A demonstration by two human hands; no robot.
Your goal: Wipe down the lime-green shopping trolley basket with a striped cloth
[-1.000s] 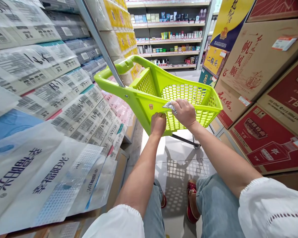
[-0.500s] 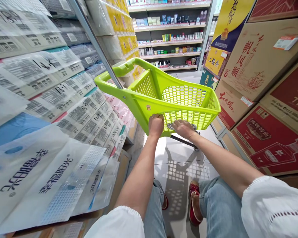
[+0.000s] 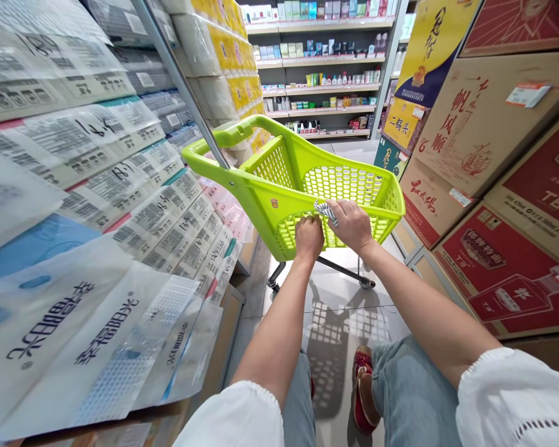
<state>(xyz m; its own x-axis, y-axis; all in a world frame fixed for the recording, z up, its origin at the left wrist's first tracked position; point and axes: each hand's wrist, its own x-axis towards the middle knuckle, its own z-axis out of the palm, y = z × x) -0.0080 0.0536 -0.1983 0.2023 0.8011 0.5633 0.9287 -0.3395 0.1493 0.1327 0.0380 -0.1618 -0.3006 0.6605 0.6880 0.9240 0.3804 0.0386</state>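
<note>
Now: cloth (image 3: 325, 208) on the basket (image 3: 354, 180) near rim

I see the right hand (image 3: 353, 223) closed round the striped cloth, pressing it on the rim. The left hand (image 3: 309, 238) is curled tight on the same rim, just beside. The basket sits on its wheeled frame (image 3: 340, 268) on the aisle floor (image 3: 335, 298). It's lime-green perforated plastic and looks clean. I judge the wiping mid-way, with the handle (image 3: 233, 133) and far walls likely left.

Smooth, glossy lime-green plastic, pierced with holes, for the trolley basket (image 3: 265, 198). Soft striped cloth (image 3: 325, 210) bunched in the right hand (image 3: 351, 225). Thin bare metal for the trolley legs (image 3: 340, 268). Shiny crinkled film over the packs (image 3: 97, 323) at left. Matt cardboard boxes (image 3: 484, 124) at right. Polished, reflective floor tiles (image 3: 335, 304).
</note>
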